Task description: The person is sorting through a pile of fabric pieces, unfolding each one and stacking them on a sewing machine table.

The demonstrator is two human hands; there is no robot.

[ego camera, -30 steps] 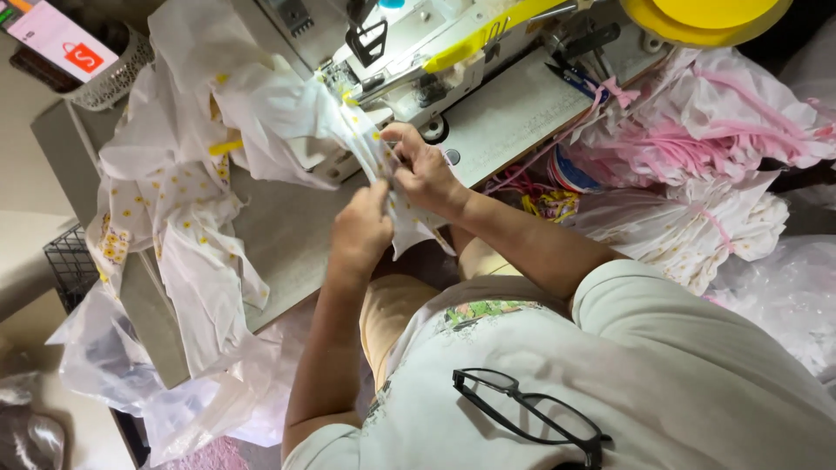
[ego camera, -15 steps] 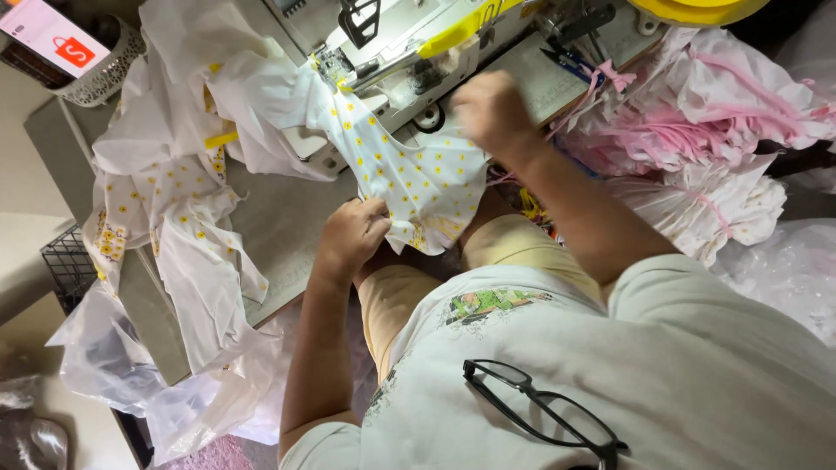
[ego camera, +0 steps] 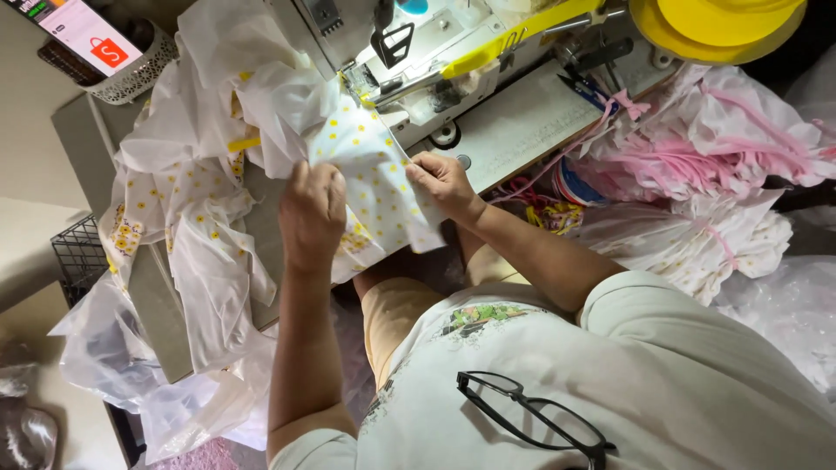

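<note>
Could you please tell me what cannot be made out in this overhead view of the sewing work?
- Left hand: seen from the back, so its grip on the white fabric piece with yellow dots is hidden.
- Needle area of the white sewing machine: covered by fabric and machine parts.
- Yellow round object: cut off by the top edge.
- Right hand: fingertips tucked into the fabric edge.
- Black wire basket: contents hidden by draped cloth.

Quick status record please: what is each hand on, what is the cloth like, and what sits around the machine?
left hand: flat on the dotted cloth
right hand: pinching the cloth's right edge
dotted cloth: white with yellow dots, running up under the sewing machine
left of machine: heap of white pieces
right of machine: pink-trimmed pile
eyeglasses: hanging on shirt front
</note>
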